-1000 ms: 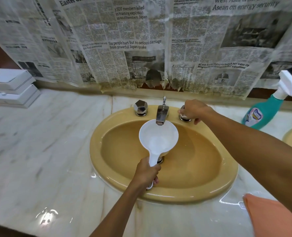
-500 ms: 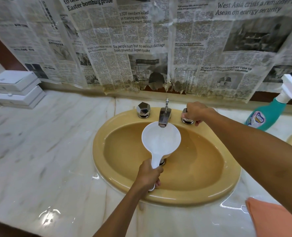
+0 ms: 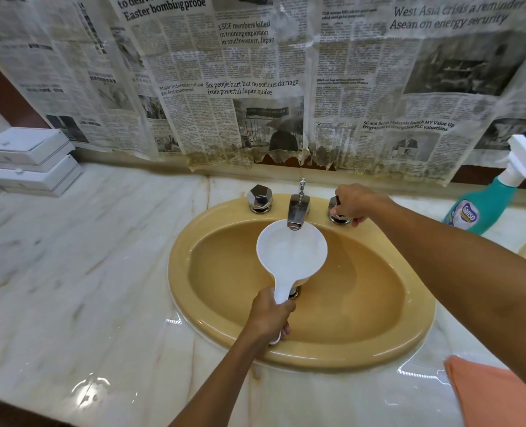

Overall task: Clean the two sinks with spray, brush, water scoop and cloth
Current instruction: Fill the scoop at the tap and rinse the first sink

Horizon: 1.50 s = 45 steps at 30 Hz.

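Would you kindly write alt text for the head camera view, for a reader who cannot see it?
A person's left hand holds a white plastic water scoop under the chrome spout of a mustard-yellow oval sink, while the right hand grips the right chrome tap knob. A teal spray bottle and an orange cloth sit on the marble counter.

Soft, even indoor light, fairly bright, falls from above. White glare spots sit on the wet marble surface (image 3: 70, 272) at the lower left and beside the sink (image 3: 378, 349), whose glazed rim carries a thin shine. Shadows are faint; a soft one lies inside the basin. The wide lens bows the newspaper (image 3: 255, 87) and the surface edge outward toward the corners. Slight blur smears the left side and the boxes (image 3: 30, 161); the centre is sharp
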{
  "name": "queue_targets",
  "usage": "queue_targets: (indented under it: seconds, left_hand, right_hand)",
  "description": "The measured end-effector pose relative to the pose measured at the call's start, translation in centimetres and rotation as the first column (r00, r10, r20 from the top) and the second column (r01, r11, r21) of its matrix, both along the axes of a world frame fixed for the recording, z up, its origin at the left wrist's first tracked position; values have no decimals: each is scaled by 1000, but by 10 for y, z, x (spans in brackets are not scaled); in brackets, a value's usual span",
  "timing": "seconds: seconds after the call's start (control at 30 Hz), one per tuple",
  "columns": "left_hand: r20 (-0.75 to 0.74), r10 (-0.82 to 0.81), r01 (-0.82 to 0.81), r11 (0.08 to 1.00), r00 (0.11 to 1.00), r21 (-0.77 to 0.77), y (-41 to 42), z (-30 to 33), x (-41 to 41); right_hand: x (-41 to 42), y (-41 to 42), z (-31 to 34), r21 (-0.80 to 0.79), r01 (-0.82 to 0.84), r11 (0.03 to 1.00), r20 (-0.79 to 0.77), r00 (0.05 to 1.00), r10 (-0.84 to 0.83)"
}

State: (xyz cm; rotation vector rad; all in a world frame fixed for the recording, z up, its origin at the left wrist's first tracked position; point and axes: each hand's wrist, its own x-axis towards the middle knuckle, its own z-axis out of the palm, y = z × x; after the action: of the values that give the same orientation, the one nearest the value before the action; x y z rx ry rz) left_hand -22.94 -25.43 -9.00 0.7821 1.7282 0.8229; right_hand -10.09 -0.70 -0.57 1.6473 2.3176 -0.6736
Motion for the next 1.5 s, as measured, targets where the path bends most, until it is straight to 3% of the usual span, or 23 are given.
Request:
queue_targets:
  seconds: [0.43,1.5]
  left_hand:
    - [71,44,-45,999,997,12,4,-14,-1]
    - [82,44,-45,999,996,17,5,-21,-3]
  right_hand:
    - [0,9,-5,-8,-6,1000,11,1000,6]
    - [1,14,-7,5,-58,998,53,997,58]
